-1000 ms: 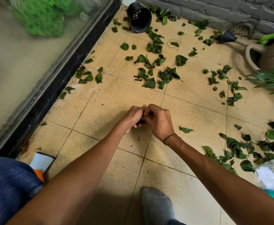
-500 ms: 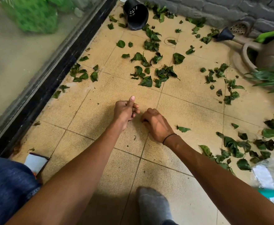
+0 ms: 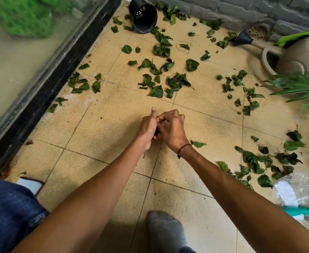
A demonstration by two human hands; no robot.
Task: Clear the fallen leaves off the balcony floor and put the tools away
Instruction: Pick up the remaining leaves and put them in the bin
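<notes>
Green fallen leaves (image 3: 157,91) lie scattered over the beige tiled balcony floor (image 3: 99,128), thick at the back and in a heap on the right (image 3: 254,161). A single leaf (image 3: 198,143) lies just beside my right wrist. My left hand (image 3: 147,127) and my right hand (image 3: 173,131) meet low over the middle tiles, fingers curled and touching each other. A small dark thing (image 3: 156,133) shows between the palms, seemingly in the left hand; what it is I cannot tell. A teal-handled tool (image 3: 294,210) lies at the right edge.
A black pot (image 3: 143,15) lies on its side at the back, near the grey brick wall (image 3: 241,8). A beige watering can (image 3: 287,57) and a potted plant (image 3: 300,86) stand at the right. A clear plastic bag (image 3: 296,190) lies near the tool. The black door track (image 3: 45,84) runs along the left. My socked foot (image 3: 164,232) is below.
Half a second ago my hands were apart as fists near the floor. They have come together again and lifted slightly, as they were one second ago.
</notes>
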